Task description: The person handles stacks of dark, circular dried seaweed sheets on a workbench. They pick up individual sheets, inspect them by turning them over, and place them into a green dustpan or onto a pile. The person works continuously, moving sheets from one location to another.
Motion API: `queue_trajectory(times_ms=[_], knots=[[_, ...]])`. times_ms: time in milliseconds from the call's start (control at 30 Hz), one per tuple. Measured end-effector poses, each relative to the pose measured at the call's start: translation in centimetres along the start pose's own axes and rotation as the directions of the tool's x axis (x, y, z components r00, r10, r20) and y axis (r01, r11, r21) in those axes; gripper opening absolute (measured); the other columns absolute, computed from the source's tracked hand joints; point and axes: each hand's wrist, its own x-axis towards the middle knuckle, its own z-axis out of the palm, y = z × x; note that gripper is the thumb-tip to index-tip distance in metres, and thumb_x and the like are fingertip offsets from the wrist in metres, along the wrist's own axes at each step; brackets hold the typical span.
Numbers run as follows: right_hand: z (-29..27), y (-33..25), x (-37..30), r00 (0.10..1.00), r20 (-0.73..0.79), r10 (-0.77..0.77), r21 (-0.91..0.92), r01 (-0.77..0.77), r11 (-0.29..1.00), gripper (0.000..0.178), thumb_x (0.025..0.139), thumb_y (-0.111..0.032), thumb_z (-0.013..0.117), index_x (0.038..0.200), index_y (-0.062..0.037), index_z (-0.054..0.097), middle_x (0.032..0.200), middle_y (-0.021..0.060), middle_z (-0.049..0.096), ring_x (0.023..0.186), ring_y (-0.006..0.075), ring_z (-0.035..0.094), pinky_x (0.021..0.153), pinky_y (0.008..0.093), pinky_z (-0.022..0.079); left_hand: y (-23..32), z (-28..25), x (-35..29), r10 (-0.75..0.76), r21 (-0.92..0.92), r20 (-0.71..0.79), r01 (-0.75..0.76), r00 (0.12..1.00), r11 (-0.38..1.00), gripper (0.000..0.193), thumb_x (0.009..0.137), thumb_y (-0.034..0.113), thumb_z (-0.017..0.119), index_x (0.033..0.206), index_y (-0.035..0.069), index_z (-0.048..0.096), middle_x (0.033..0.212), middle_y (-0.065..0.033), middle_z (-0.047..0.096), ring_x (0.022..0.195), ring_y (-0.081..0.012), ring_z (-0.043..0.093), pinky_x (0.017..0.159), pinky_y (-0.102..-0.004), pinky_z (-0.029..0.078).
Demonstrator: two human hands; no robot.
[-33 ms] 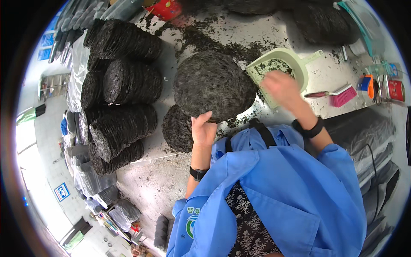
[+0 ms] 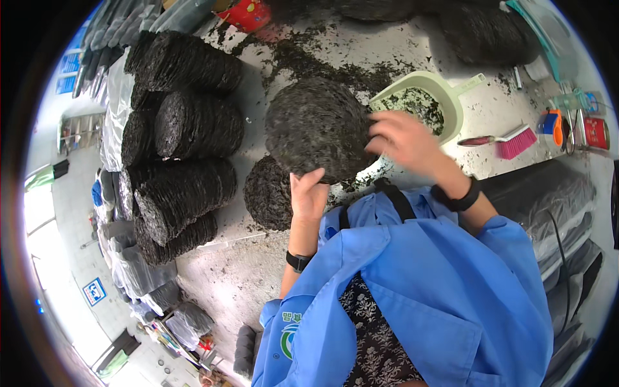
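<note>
A thick round cake of dark, dried seaweed-like sheets (image 2: 316, 122) is tilted up over the worktable. My left hand (image 2: 309, 193) grips its near edge, the thumb lying on the upper face. My right hand (image 2: 409, 143) is at the cake's right edge, fingers bent and apart, with nothing visible in them; slight blur softens the fingertips. Beneath and left of the cake, another round dark stack (image 2: 265, 193) rests on the table, partly covered. Just beyond my right hand is a pale green dustpan (image 2: 455, 116) with dark flakes inside.
Several dark cylindrical stacks (image 2: 196, 124) are piled at the left. Loose flakes (image 2: 342, 71) are strewn across the back. A pink-bristled brush (image 2: 518, 143) lies at right, near an orange-handled tool (image 2: 552, 126) and a red can (image 2: 596, 133). A red container (image 2: 244, 14) stands far back.
My right hand has moved left from over the dustpan to the cake's right edge. The cake has shifted slightly; my left hand keeps its grip.
</note>
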Motion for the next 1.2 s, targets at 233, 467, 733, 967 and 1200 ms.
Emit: queue_trajectory(times_ms=[233, 467, 733, 967, 1200], knots=[[4.2, -4.3, 1.2, 0.972, 0.233, 0.008, 0.362, -0.095, 0.928, 0.077, 0.060, -0.046, 0.081, 0.110, -0.0009, 0.043, 0.133, 0.0246, 0.032, 0.122, 0.0431, 0.036, 0.096, 0.0449, 0.037, -0.6, 1.8, -0.3, 0.093, 0.399, 0.050, -0.106, 0.994, 0.911, 0.075, 0.068, 0.006, 0.081, 0.125, 0.007, 0.033, 0.120, -0.0094, 0.047, 0.111, -0.0203, 0.050, 0.093, -0.0326, 0.045], [4.4, -4.2, 1.3, 0.966, 0.216, 0.142, 0.582, -0.244, 0.776, 0.054, 0.070, -0.032, 0.075, 0.103, -0.0037, 0.043, 0.122, 0.0190, 0.046, 0.109, 0.0315, 0.048, 0.089, 0.0381, 0.040, -0.4, -0.5, -0.5, 0.082, 0.284, 0.090, -0.104, 0.993, 0.953, 0.067, 0.073, 0.008, 0.076, 0.128, 0.005, 0.039, 0.121, -0.0085, 0.051, 0.110, -0.0197, 0.051, 0.093, -0.0339, 0.046], [-0.1, 0.0, 0.3, 0.768, -0.093, 0.634, 0.913, -0.189, 0.362, 0.041, 0.092, -0.012, 0.054, 0.128, 0.0016, 0.041, 0.117, 0.0105, 0.055, 0.107, 0.0163, 0.052, 0.093, 0.0298, 0.042, 2.8, -5.2, -2.2, 0.025, -0.254, -0.178, -0.070, 0.984, 0.965, 0.050, 0.075, 0.012, 0.053, 0.124, 0.002, 0.048, 0.122, -0.0122, 0.055, 0.113, -0.0304, 0.052, 0.099, -0.0463, 0.039], [-0.8, 1.6, -0.7, 0.723, -0.082, 0.686, 0.975, -0.083, 0.204, 0.046, 0.091, -0.007, 0.054, 0.133, -0.0024, 0.036, 0.125, 0.0090, 0.050, 0.112, 0.0171, 0.050, 0.095, 0.0311, 0.041, 3.6, -7.1, -2.9, 0.046, -0.322, -0.228, -0.120, 0.972, 0.939, 0.054, 0.073, 0.016, 0.053, 0.126, 0.006, 0.049, 0.124, -0.0127, 0.054, 0.114, -0.0330, 0.050, 0.100, -0.0512, 0.037], [-0.6, 2.9, -1.4, 0.686, -0.216, 0.695, 0.926, -0.083, 0.369, 0.057, 0.088, -0.003, 0.056, 0.138, -0.0045, 0.029, 0.135, 0.0104, 0.039, 0.120, 0.0179, 0.043, 0.100, 0.0298, 0.037, 3.7, -7.0, -2.9, 0.045, -0.317, -0.238, -0.121, 0.970, 0.941, 0.056, 0.071, 0.016, 0.053, 0.126, 0.007, 0.048, 0.123, -0.0122, 0.054, 0.114, -0.0336, 0.050, 0.099, -0.0524, 0.037]])
